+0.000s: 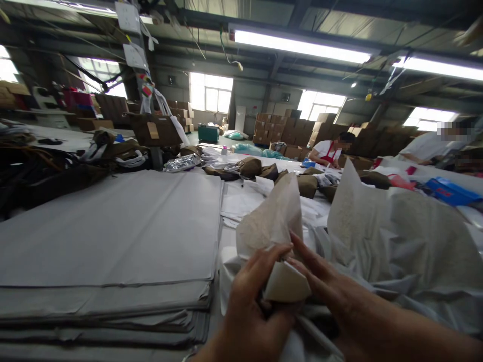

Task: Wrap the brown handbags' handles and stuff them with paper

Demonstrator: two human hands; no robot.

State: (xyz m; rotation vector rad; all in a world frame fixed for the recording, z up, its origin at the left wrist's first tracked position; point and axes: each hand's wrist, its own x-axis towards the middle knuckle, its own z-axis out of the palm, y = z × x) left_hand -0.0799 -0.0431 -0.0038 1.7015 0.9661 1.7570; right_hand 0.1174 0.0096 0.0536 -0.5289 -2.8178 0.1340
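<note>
In the lower middle of the head view, my left hand [256, 301] is closed around a bunched sheet of white wrapping paper [269, 216]. A folded end of the sheet pokes out between thumb and fingers, and the rest flares up beyond them. My right hand [324, 281] lies against the right side of this bundle with fingers stretched out, the tips touching the paper; its thumb is hidden. More crumpled pale paper [407, 241] spreads to the right, partly behind the right forearm. A stack of flat paper sheets [113, 231] lies to the left.
Brown bags [249, 167] lie along the table's far side, with a blue package [451, 191] at the right. Dark straps and bags [49, 171] are heaped at left. Two people work beyond, one in a red apron [330, 151]. Cardboard boxes [273, 128] are stacked behind.
</note>
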